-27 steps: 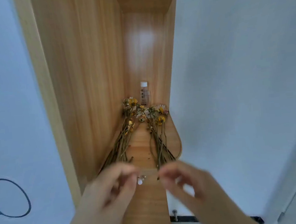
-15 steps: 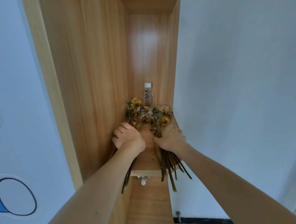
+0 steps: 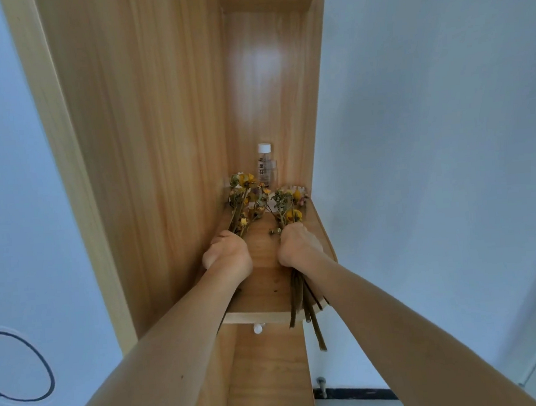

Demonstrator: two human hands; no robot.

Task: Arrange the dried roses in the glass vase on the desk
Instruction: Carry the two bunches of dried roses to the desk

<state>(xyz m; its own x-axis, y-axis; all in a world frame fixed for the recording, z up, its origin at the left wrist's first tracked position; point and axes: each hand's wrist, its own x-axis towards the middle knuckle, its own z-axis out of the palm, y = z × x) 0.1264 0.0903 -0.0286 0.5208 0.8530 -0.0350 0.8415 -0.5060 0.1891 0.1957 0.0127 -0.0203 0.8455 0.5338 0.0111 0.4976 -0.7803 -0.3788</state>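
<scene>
Beyond both fists, on the shelf (image 3: 266, 285), we find each hand clenched on a bundle: left hand (image 3: 227, 253) on one dried roses bunch (image 3: 243, 201), right hand (image 3: 298, 246) on another (image 3: 287, 206). Collection only; no glass vase visible, arranging outstanding.

Wooden shelf unit (image 3: 161, 147), light grain, tall narrow alcove with a glossy back panel. Shelf board (image 3: 266, 285), rounded at its right front corner. Clear plastic bottle (image 3: 264, 165), white cap, printed label, upright at the back of the shelf. White peg (image 3: 257, 329) under the board's front edge. Pale blue wall (image 3: 429, 128) on both sides. Dark outlined drawing (image 3: 21, 366) on the left wall. Black baseboard strip (image 3: 353, 395) low right.
</scene>
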